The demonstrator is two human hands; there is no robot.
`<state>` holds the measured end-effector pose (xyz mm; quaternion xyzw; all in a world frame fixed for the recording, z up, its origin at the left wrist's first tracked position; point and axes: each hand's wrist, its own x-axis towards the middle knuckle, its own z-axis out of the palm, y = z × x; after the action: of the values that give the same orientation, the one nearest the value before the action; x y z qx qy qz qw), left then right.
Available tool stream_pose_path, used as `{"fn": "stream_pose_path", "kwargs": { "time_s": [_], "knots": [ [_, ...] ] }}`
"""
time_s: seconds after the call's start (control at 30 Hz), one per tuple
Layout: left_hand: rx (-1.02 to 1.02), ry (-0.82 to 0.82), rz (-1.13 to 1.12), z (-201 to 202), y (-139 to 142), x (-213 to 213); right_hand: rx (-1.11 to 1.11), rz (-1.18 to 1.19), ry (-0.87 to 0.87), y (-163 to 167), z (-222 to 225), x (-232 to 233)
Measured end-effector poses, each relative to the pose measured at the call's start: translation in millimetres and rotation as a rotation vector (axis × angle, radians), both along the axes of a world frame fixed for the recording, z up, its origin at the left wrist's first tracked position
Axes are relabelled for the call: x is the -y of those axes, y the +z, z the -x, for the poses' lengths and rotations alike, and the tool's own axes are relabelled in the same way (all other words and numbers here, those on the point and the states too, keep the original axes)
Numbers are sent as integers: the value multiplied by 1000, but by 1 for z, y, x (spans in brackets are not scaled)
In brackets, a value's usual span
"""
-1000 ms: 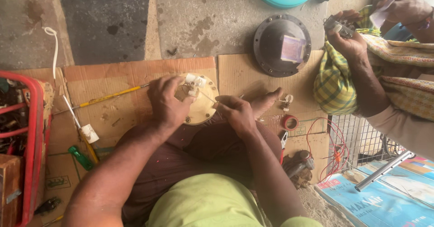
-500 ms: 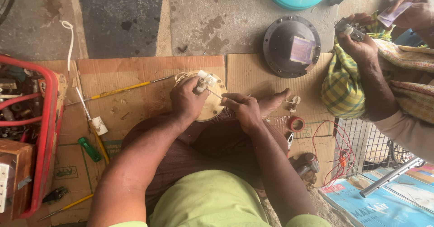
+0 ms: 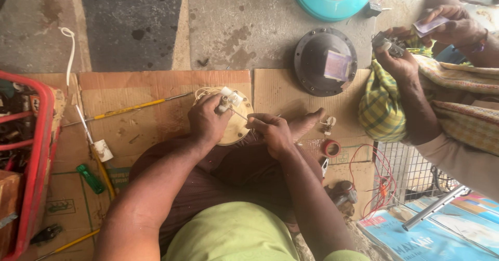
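Observation:
My left hand [image 3: 208, 119] grips a round cream-coloured plate [image 3: 238, 127] with a small white part [image 3: 229, 97] and thin wires on top of it, held over my lap. My right hand [image 3: 273, 131] is closed on a thin metal tool [image 3: 240, 115] whose tip points at the white part. Both hands meet above a sheet of brown cardboard [image 3: 150, 92] on the concrete floor.
A yellow-handled screwdriver [image 3: 130, 107], a white-tipped tool [image 3: 102, 150] and a green tool [image 3: 91, 178] lie on the cardboard at left, beside a red crate [image 3: 37, 152]. A dark round housing [image 3: 325, 62], a red tape roll [image 3: 330, 148] and red wires [image 3: 382, 180] lie at right. Another person's hands [image 3: 447, 27] hold small parts at upper right.
The view has shifted a little, so the plate and hands sit more toward the middle. My right hand has drawn in closer to the white part with the tool.

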<state>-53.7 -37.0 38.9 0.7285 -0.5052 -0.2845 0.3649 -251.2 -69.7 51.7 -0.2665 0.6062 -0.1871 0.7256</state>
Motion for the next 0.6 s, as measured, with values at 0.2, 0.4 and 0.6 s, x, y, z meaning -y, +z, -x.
{"fn": "stream_pose_path", "kwargs": {
  "time_s": [0.2, 0.4, 0.6],
  "knots": [
    [62, 6, 12, 2, -11, -4, -13, -308, 170, -6, 11, 8],
    [98, 20, -42, 5, -17, -3, -220, 1100, 619, -18, 9, 5],
    [115, 13, 17, 5, -20, -5, -232, 336, 445, -21, 2, -3]
  ]
}}
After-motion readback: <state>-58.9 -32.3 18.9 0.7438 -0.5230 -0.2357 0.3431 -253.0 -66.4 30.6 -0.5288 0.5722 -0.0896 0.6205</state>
